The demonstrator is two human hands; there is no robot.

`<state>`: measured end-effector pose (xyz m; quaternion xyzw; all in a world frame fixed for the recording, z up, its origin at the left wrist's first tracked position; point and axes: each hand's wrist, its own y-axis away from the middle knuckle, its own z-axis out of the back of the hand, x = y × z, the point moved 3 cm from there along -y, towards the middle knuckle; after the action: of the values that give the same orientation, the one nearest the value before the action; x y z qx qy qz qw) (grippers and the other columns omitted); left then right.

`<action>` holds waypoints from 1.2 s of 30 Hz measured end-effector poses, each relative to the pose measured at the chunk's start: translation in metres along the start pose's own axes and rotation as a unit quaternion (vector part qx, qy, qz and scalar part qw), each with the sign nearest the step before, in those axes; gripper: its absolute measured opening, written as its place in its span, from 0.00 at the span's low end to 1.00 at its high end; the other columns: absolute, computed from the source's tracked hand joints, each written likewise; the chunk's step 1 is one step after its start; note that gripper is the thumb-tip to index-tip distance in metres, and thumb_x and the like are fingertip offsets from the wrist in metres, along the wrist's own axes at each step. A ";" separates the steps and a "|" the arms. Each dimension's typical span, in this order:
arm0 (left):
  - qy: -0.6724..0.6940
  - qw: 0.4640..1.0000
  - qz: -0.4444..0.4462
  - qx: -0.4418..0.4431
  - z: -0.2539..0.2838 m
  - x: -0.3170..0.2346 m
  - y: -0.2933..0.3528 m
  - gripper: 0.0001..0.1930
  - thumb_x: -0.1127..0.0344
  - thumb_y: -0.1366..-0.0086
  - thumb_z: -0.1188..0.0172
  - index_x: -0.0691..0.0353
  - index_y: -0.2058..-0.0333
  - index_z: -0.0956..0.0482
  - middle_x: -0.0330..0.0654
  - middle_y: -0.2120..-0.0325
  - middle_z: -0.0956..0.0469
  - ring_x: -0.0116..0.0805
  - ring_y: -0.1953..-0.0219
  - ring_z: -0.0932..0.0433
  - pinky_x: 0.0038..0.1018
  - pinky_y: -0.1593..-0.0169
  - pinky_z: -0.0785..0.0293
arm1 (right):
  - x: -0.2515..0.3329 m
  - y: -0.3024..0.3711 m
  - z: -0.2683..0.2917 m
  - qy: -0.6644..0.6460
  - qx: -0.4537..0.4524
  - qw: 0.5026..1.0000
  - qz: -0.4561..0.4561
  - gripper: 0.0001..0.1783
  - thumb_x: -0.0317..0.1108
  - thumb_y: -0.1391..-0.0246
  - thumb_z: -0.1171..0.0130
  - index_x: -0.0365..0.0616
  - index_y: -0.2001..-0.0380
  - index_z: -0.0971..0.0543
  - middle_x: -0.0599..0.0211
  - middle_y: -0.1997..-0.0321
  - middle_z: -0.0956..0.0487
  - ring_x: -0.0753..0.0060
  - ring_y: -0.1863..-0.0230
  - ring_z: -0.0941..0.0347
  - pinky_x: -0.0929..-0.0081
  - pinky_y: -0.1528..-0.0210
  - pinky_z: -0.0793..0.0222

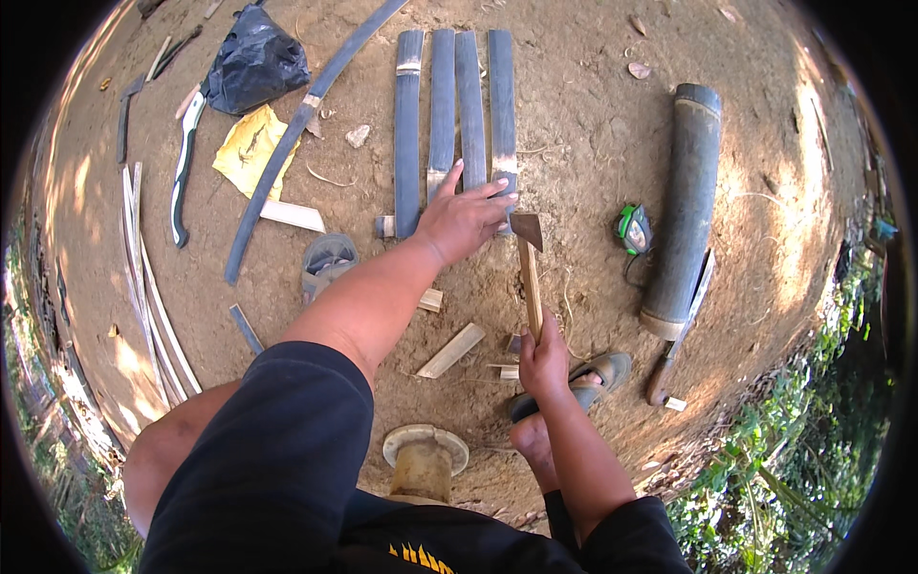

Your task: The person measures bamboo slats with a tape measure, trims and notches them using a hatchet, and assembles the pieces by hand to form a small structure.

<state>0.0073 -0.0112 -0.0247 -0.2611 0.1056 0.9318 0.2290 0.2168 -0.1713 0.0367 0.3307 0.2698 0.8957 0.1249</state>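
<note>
Four split bamboo slats lie side by side on the dirt, pointing away from me; the leftmost slat [407, 124] and rightmost slat [502, 105] flank two others. A short bamboo piece [385, 226] shows beside the leftmost slat's near end. My left hand [466, 215] rests across the near ends with its fingers spread, covering parts of them. In my right hand [544, 362] is the wooden handle of a small hatchet [530, 273]. Its dark, rusty head is up beside the rightmost slat's near end, close to my left fingertips.
A thick bamboo tube [685, 201] lies at right, with a machete [687, 330] along it and a green-black tape measure [633, 230] nearby. Leftward are a long curved bamboo strip [287, 143], a black plastic bag [256, 62], a white-and-black handle [182, 182] and thin strips [143, 277].
</note>
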 end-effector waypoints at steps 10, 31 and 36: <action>0.010 1.000 0.016 0.023 0.003 -0.003 0.000 0.25 0.59 0.33 0.34 0.40 0.37 0.23 0.32 0.35 0.25 0.23 0.31 0.31 0.52 0.20 0.62 | 0.000 0.001 0.002 0.006 0.004 1.000 0.017 0.28 0.34 0.33 0.44 0.48 0.31 0.35 0.39 0.49 0.20 0.31 0.50 0.21 0.43 0.50 0.25; -0.044 0.991 -0.024 0.126 0.021 0.001 -0.008 0.31 0.52 0.31 0.38 0.50 0.32 0.32 0.37 0.30 0.34 0.31 0.29 0.33 0.49 0.19 0.71 | -0.009 0.012 0.003 -0.048 0.010 0.997 -0.056 0.30 0.36 0.32 0.44 0.43 0.30 0.36 0.39 0.56 0.18 0.35 0.55 0.20 0.48 0.54 0.25; -0.039 0.988 -0.047 0.145 0.020 0.013 -0.023 0.25 0.61 0.28 0.43 0.45 0.34 0.29 0.37 0.34 0.28 0.30 0.29 0.35 0.47 0.20 0.63 | -0.013 0.011 0.001 -0.040 -0.004 0.999 -0.013 0.30 0.36 0.32 0.45 0.46 0.30 0.36 0.40 0.53 0.18 0.32 0.53 0.21 0.46 0.52 0.25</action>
<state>-0.0007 0.0198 -0.0162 -0.1930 0.2183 0.9044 0.3118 0.2267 -0.1857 0.0365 0.3628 0.2650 0.8810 0.1482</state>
